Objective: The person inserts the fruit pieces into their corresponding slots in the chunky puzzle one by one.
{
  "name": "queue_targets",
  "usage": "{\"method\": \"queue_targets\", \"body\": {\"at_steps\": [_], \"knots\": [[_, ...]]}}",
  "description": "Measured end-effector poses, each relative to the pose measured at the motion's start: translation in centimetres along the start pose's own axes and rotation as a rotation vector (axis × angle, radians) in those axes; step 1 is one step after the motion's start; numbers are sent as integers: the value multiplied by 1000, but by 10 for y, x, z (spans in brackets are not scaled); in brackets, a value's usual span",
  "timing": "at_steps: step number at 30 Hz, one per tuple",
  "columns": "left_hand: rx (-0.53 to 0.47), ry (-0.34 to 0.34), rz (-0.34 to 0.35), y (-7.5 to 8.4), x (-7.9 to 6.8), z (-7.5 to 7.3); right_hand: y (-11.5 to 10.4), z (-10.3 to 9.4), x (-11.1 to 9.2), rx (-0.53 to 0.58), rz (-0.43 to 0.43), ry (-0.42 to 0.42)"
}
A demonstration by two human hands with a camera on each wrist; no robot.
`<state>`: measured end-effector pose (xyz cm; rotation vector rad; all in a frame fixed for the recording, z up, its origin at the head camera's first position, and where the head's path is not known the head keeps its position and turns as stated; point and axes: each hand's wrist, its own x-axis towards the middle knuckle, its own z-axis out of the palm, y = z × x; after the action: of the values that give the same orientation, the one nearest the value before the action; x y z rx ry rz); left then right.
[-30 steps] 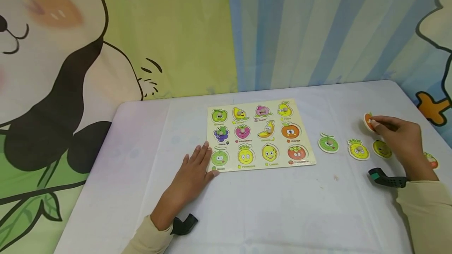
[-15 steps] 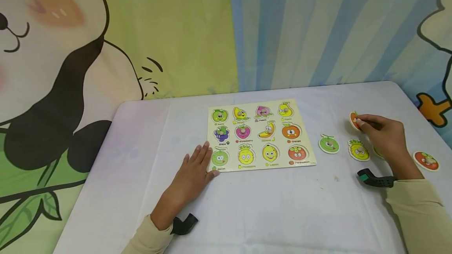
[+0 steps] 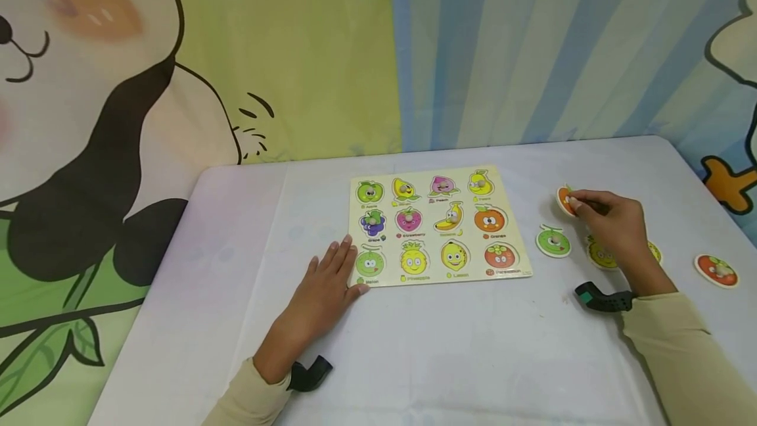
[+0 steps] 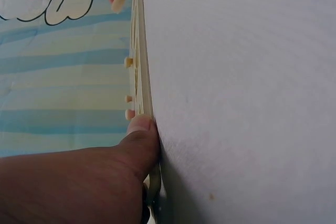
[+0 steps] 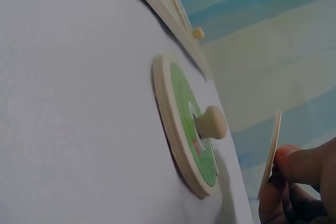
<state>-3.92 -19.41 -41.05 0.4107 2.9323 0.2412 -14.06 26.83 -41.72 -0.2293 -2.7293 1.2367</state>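
My left hand (image 3: 322,294) lies flat, fingers extended onto the near left corner of a fruit knob-puzzle board (image 3: 514,232). In the left wrist view its thumb (image 4: 140,124) presses along the board's edge. My right hand (image 3: 612,222) pinches the orange puzzle piece (image 3: 566,200), held tilted to the right of the board. Below that piece, a green melon piece (image 3: 553,242) lies face up; the right wrist view shows its wooden knob (image 5: 212,123) close by. A pineapple piece (image 3: 600,254) and a lemon piece (image 3: 654,252) are partly hidden behind the right hand and wrist.
A red persimmon piece (image 3: 717,271) lies farther right on the white-covered table (image 3: 461,354). Knobbed pieces such as the grape (image 3: 372,222) and banana (image 3: 449,217) sit in the board. A printed cloth backdrop (image 3: 331,71) rises behind the table's far edge.
My right hand has moved left with the orange piece, toward the board, uncovering the persimmon piece and covering part of the pineapple piece. My left hand stays in place.
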Motion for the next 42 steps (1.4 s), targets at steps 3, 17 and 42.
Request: {"method": "queue_targets", "body": {"at_steps": [3,17,42], "knots": [[5,0,0,0,0,0,-4,6,0,1,-29,-10],[4,-17,-16,1,1,-1,-24,27,-2,52,-132,-66],[14,-10,-19,3,1,-1,-50,52,-9,70,-213,-166]]}}
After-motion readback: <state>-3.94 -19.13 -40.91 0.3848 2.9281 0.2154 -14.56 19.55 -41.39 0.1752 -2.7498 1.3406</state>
